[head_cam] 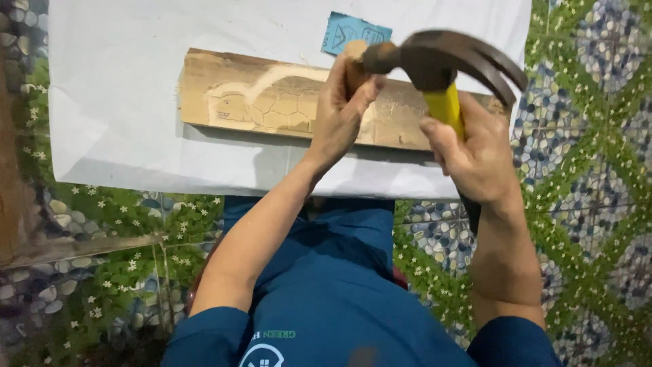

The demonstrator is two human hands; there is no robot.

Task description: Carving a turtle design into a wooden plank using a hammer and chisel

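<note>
Hammer work fills the head view, where we look straight down at both hands over a pale wooden plank (272, 98) with a turtle outline carved into it. Our right hand (479, 153) is wrapped tight around the yellow handle of a dark steel claw hammer (441, 64), whose head hangs just above the plank's right half, claw pointing right. Our left hand (343, 109) is closed around a wooden-handled chisel (354, 58); only the handle's rounded top shows above the fist, right against the hammer's striking face, though we cannot tell whether the two touch. The blade is hidden behind the fingers. The plank lies across a white sheet (136, 136) spread over the floor, and a small blue paper packet (353, 30) sits on the sheet just beyond the plank's far edge. Green floor tiles with pebble and flower patterns (591, 136) surround the sheet, and our blue shirt (333, 299) fills the bottom of the view.
</note>
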